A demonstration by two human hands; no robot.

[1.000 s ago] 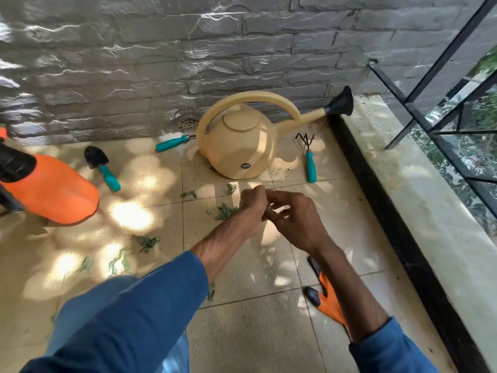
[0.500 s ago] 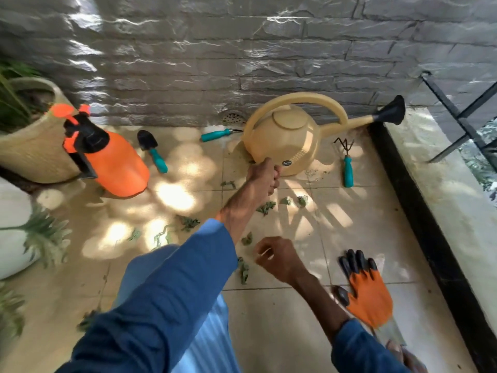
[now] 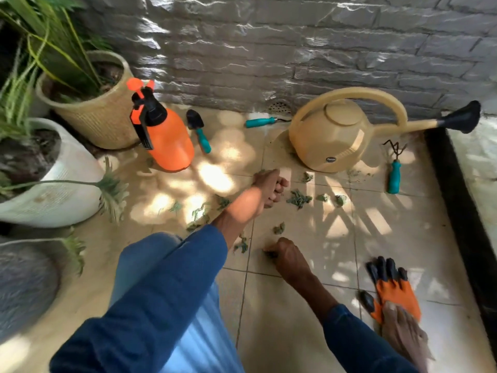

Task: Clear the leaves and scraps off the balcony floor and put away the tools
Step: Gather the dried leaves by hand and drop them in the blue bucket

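the leaves [image 3: 298, 199] lie scattered over the tan tiled floor [image 3: 309, 319] in the middle of the scene. they are small crumpled green scraps, most of them just near of the watering can [image 3: 330, 135], with more strung out to the left toward the white pot [image 3: 61, 189].

the left hand [image 3: 270, 188] is clenched in a fist near the can. a tuft of green shows at its far edge, so it seems to hold a bunch of leaves, though how much is inside is hidden. the right hand [image 3: 285, 254] is nearer, fingertips down on the tile, pinching a dark scrap.

the scraps look feather-light and soft and should crush rather than resist. flat bits may cling to the smooth tile, so a curled-up edge is probably the best place to pinch. an overfull fist could shed pieces.

none of the tools is put away:
- the orange sprayer [image 3: 166, 138] and the trowel [image 3: 199, 130] stand far left.
- a teal-handled tool [image 3: 262, 121] lies by the wall.
- the hand rake [image 3: 394, 168] lies right of the can.
- the gloves [image 3: 392, 289] lie near right, under a bare foot [image 3: 403, 329].

the small tools look stiff and light, best taken by their teal handles, and the can by its hoop. whether it holds water, and so its weight, cannot be told.
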